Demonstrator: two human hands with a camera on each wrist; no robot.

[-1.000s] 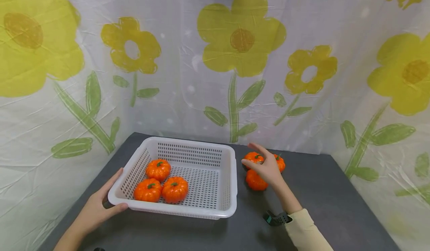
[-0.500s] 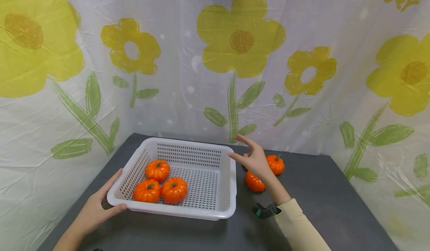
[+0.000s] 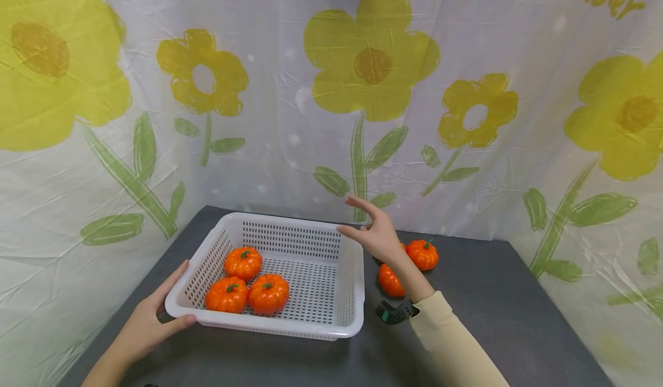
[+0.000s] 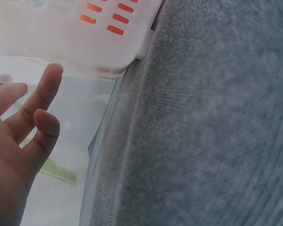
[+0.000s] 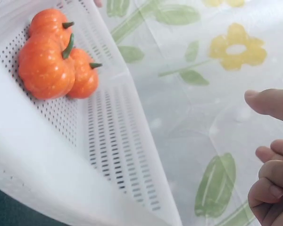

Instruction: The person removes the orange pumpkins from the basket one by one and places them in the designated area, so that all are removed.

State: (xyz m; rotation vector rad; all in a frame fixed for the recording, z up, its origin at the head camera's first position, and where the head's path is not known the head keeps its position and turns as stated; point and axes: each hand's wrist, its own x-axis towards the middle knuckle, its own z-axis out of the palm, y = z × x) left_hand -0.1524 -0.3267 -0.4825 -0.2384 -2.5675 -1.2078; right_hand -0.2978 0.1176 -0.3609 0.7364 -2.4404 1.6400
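A white plastic basket [image 3: 290,226] with slotted walls stands on the dark table. Inside, at its left, sit three small orange pumpkins [image 3: 269,293] with green stems, also seen in the right wrist view. My left hand [image 3: 145,325] spans the basket's front left corner, thumb along the front rim and index finger at the left side. In the left wrist view, other fingers [image 4: 47,89] extend below the basket wall. My right hand [image 3: 377,236] hovers at the back right corner, holding nothing, thumb and index finger spread apart, the other fingers bent.
Right of the basket sit an orange pumpkin [image 3: 422,254] and another pumpkin [image 3: 389,281], with a third pumpkin mostly hidden behind my right hand. A flower-printed curtain [image 3: 279,116] surrounds the table [image 3: 497,306]. A black band [image 3: 396,312] hangs at my right wrist.
My right hand has moved left and up from above the pumpkins on the right to the basket's back right corner. The left hand and the basket stay in place.
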